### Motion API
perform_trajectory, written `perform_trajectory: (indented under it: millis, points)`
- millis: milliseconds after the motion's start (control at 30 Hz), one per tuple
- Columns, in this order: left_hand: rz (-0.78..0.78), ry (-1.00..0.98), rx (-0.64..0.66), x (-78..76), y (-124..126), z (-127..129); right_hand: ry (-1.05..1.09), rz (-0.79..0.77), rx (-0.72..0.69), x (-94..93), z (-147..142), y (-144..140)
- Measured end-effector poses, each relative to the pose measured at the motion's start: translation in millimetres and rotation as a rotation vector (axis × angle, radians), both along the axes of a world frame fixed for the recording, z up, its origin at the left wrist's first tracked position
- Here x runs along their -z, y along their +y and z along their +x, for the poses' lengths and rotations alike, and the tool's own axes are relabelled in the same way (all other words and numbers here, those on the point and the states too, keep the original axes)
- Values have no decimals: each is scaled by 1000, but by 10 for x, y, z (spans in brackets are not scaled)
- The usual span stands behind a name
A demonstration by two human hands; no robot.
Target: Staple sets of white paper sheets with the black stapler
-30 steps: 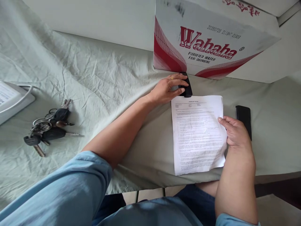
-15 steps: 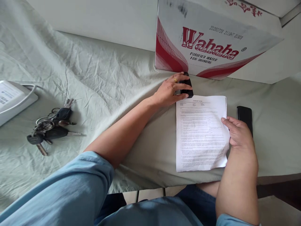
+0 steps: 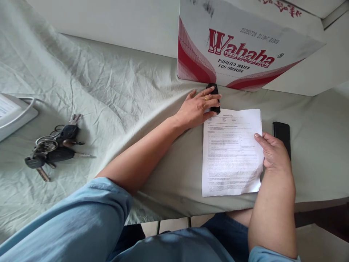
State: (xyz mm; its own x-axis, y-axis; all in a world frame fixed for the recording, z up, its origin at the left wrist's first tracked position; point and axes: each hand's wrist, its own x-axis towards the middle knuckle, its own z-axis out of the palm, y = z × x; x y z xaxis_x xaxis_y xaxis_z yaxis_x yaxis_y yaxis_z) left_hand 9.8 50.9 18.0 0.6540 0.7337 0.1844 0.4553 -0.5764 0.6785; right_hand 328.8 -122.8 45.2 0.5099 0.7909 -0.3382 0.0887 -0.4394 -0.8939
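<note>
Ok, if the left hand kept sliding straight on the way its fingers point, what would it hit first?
The left hand points up and right across the cloth, and its fingers already lie over the small black object. Straight beyond that stands the Wahaha carton, so probably the carton's lower face, though depth is hard to judge.

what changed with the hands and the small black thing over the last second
The left hand slid further over the small black object, its fingers now covering more of it; the object stayed at the paper's top edge. The right hand still rests on the printed sheet. The keys and black case are unmoved.
</note>
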Motion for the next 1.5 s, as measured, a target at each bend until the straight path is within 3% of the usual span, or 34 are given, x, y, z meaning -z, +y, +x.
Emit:
perform_trajectory:
  millis: [167, 433, 567, 633, 700, 833, 1033, 1200, 1500]
  points:
    - [-5, -8, -21, 11, -6, 24, 8, 48, -60, 2, -1, 0]
    - [71, -57, -114, 113, 35, 22, 19, -13, -141, -229, 34, -61]
    - [106, -241, -165, 167, 79, -24, 51, 19, -103, -307, -12, -91]
    - [5, -359, -258, 128, 66, -56, 66, 57, -82, -329, -43, -106]
    - [-196, -440, -302, 49, 27, -89, 76, 102, -67, -338, -67, -117]
    - [-566, -511, -130, -121, -45, -154, 83, 161, -43, -317, -100, -99]
    - [-668, -462, 124, -222, -19, -254, 53, 130, -27, -239, -136, -21]
    - [-679, -477, 122, -160, 35, -252, 39, 142, -46, -208, -132, -21]
    - [-558, -472, 25, -23, 129, -165, 23, 165, 60, -132, -117, 72]
